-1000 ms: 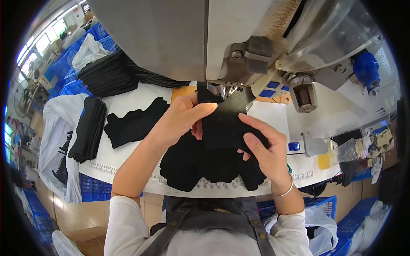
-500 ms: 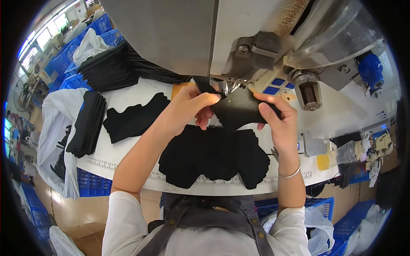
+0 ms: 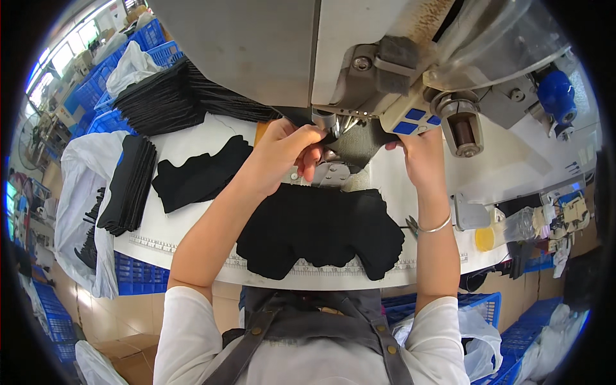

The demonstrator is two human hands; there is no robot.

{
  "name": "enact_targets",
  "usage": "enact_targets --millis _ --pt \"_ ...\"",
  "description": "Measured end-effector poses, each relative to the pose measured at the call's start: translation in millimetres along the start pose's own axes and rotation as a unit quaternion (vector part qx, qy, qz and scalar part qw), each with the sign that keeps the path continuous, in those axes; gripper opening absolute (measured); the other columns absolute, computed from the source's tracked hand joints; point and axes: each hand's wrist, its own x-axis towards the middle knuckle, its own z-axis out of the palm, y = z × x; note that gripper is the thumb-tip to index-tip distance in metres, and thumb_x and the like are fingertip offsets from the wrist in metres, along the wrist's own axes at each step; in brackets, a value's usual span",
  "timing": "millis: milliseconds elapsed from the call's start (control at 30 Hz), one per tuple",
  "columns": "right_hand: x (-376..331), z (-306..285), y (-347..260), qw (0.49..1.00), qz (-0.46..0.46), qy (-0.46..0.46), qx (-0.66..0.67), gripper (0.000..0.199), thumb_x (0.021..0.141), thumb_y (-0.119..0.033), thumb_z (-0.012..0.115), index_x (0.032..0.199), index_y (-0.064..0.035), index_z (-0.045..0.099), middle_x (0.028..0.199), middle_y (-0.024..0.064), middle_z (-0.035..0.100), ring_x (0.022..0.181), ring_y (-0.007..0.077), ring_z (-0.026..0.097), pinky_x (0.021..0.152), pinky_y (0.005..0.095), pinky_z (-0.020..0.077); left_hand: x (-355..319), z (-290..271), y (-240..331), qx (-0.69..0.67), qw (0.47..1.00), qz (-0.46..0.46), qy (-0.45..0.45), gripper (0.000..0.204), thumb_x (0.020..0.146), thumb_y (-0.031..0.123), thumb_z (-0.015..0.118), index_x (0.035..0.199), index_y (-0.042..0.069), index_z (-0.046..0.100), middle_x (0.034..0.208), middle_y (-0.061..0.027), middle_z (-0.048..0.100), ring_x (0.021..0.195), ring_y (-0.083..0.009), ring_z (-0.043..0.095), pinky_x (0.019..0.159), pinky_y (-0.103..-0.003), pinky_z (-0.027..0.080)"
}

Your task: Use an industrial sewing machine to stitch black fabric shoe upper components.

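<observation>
My left hand (image 3: 282, 153) and my right hand (image 3: 420, 157) pinch the far edge of a black fabric piece (image 3: 359, 142) under the presser foot of a sewing machine (image 3: 359, 64). The fingers of both hands are closed on the cloth right below the needle area. A stack of scalloped black fabric pieces (image 3: 321, 231) lies on the white table (image 3: 192, 247) just below my hands, reaching the near edge.
A loose black fabric piece (image 3: 199, 174) lies left of my arm. A neat pile of black pieces (image 3: 128, 186) hangs at the table's left edge, a larger heap (image 3: 167, 96) sits behind. Blue crates (image 3: 96, 96) and white bags (image 3: 74, 212) surround the table.
Both hands have lifted the black piece off the stack and carried it away from me, up under the machine head. The stack now lies uncovered.
</observation>
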Motion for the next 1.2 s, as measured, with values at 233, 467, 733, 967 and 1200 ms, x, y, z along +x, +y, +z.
enact_targets --millis 233,467,733,967,1200 --pt "23.3 0.9 8.2 0.998 -0.027 -0.038 0.050 0.013 0.076 -0.007 0.058 0.087 -0.0020 0.057 0.081 0.0010 0.058 0.071 0.0075 0.051 0.062 0.0227 0.0431 3.1 2.0 -2.6 0.033 0.999 0.032 0.029 0.026 0.083 0.019 0.048 0.064 0.001 0.052 0.057 -0.0048 0.051 0.041 -0.0135 0.050 0.043 -0.024 0.036" --pt "35.2 7.2 9.9 0.996 -0.069 -0.006 0.061 0.025 0.073 -0.006 0.059 0.096 0.0017 0.055 0.093 0.0070 0.057 0.080 0.0119 0.051 0.070 0.0268 0.0440 9.5 -0.8 -5.6 0.052 0.995 0.071 0.036 0.030 0.084 0.023 0.050 0.066 0.001 0.054 0.059 -0.0056 0.051 0.045 -0.0134 0.051 0.042 -0.023 0.037" --pt "34.6 8.7 10.6 0.990 -0.089 -0.035 0.107 0.023 0.075 -0.005 0.057 0.097 0.0020 0.054 0.092 0.0055 0.057 0.078 0.0124 0.052 0.071 0.0267 0.0444 12.4 -1.2 -7.0 0.059 0.994 0.074 0.056 0.028 0.085 0.024 0.051 0.073 0.000 0.055 0.059 -0.0047 0.050 0.046 -0.0121 0.049 0.042 -0.022 0.038" --pt "-6.8 1.7 -1.5 0.990 0.015 0.089 -0.105 0.015 0.079 -0.007 0.056 0.091 0.0024 0.056 0.078 0.0042 0.057 0.065 0.0091 0.050 0.059 0.0231 0.0423 8.8 2.0 -5.4 0.058 0.995 0.066 0.041 0.026 0.084 0.023 0.051 0.071 0.001 0.054 0.057 -0.0058 0.051 0.043 -0.0131 0.048 0.042 -0.023 0.038" --pt "-94.5 -1.1 -31.5 0.920 -0.082 -0.104 -0.369 0.042 0.073 -0.011 0.064 0.111 -0.0020 0.048 0.088 0.0104 0.056 0.076 0.0203 0.055 0.067 0.0291 0.0457 1.4 -25.8 -19.7 0.073 0.929 0.182 0.313 0.036 0.085 0.030 0.051 0.064 0.001 0.052 0.047 -0.0040 0.047 0.042 -0.0089 0.047 0.041 -0.022 0.034"
